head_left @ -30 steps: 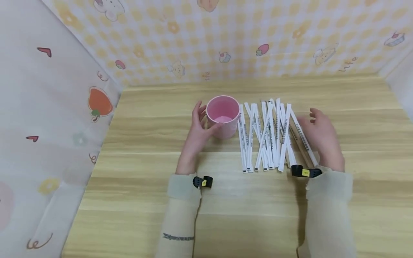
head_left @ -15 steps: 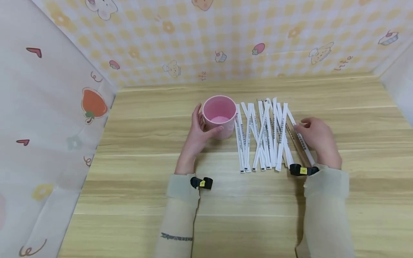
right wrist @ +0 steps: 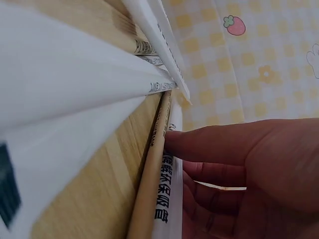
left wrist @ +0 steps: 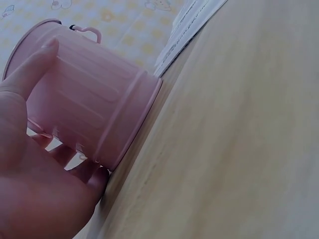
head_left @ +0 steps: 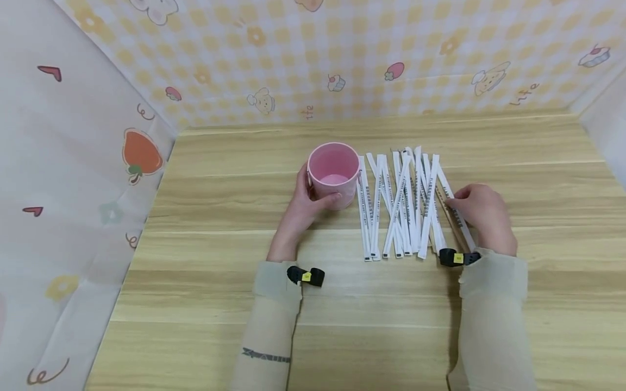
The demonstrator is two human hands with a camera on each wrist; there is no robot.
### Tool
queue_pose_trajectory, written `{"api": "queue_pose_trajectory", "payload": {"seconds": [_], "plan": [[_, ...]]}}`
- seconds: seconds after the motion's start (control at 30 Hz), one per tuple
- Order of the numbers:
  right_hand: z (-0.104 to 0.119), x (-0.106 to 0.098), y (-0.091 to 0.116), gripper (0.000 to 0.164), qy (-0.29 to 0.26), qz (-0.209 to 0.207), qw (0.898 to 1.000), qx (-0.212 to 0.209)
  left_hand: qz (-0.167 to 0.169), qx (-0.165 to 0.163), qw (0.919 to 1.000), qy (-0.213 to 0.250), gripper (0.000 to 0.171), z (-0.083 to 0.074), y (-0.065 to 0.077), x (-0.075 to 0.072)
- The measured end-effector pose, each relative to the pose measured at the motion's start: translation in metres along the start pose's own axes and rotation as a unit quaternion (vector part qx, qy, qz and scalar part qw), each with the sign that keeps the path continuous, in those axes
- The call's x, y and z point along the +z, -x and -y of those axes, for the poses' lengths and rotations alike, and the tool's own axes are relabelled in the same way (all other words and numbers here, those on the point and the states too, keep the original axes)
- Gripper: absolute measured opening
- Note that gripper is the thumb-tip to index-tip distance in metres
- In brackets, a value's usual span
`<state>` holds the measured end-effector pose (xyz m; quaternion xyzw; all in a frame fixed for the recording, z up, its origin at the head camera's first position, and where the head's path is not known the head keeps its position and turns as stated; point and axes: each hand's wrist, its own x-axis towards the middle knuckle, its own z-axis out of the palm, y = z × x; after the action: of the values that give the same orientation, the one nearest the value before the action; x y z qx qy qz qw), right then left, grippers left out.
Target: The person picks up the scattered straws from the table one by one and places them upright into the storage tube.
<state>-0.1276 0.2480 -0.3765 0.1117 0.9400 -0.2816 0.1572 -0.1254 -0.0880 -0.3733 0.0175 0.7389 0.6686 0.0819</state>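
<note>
My left hand (head_left: 305,212) holds a small pink metal bucket (head_left: 346,190) upright on the table, thumb on its near side and fingers around its left side. In the left wrist view, the bucket's ribbed wall and a small handle loop show. Right of the bucket lies a row of white paper-wrapped straws (head_left: 376,206), several crossing over each other. At the row's right end, my right hand (head_left: 484,214) pinches the outermost wrapped straw (right wrist: 169,199) between thumb and fingers. Beside that straw lies a brown-wrapped straw (right wrist: 148,186). Some right fingers are partly hidden behind the held straw.
The wood-grain table (head_left: 205,304) meets a yellow checked backdrop (head_left: 293,65) at the rear. A white printed sheet (head_left: 83,163) bounds the left side, and another white wall (head_left: 606,117) stands at the right.
My right hand has lowered leftward from beside the row and now pinches the outermost wrapped straw. The left hand keeps its hold on the bucket, its thumb slightly lower.
</note>
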Motion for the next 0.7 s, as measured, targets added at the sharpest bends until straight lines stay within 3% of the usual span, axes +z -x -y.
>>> {"api": "queue_pose_trajectory", "payload": {"seconds": [0.37, 0.7], "plan": [[0.0063, -0.0022, 0.0001, 0.034, 0.003, -0.014, 1.000, 0.004, -0.002, -0.008, 0.9998, -0.018, 0.098, -0.0031, -0.0008, 0.0001], [-0.0013, -0.0085, 0.0050, 0.042, -0.037, -0.011, 0.998, 0.041, 0.003, -0.010, 0.9995, -0.028, 0.096, -0.0027, 0.0013, 0.0016]]}}
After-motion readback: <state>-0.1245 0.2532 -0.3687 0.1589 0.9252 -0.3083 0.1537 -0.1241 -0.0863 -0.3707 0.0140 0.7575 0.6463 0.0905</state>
